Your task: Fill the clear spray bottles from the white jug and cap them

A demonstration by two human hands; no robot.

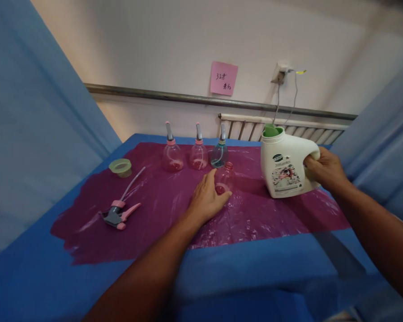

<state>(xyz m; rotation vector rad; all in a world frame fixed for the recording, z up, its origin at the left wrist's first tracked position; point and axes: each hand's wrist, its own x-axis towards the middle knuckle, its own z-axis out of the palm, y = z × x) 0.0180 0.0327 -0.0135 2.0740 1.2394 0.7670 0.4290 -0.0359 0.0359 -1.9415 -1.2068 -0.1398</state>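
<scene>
My left hand [208,197] is curved round the left side of an uncapped clear pink bottle [226,179], thumb in front and fingers behind. A little pinkish content shows at its bottom. My right hand [327,167] is closed round the handle of a white detergent jug [282,165]. The jug is uncapped, with a green spout [271,130] in its mouth, and stays nearly upright to the right of the bottle. A grey and pink spray trigger head [116,214] with a clear tube lies at the left. Behind it stands a pale green cap [121,167].
Behind my left hand stand two pink spray bottles [173,158] [199,156] and a teal one [219,154]. A maroon plastic sheet [154,197] covers part of the blue table [255,257]. A metal rail [181,96], radiator [248,127] and plugged-in cable [278,98] run along the wall.
</scene>
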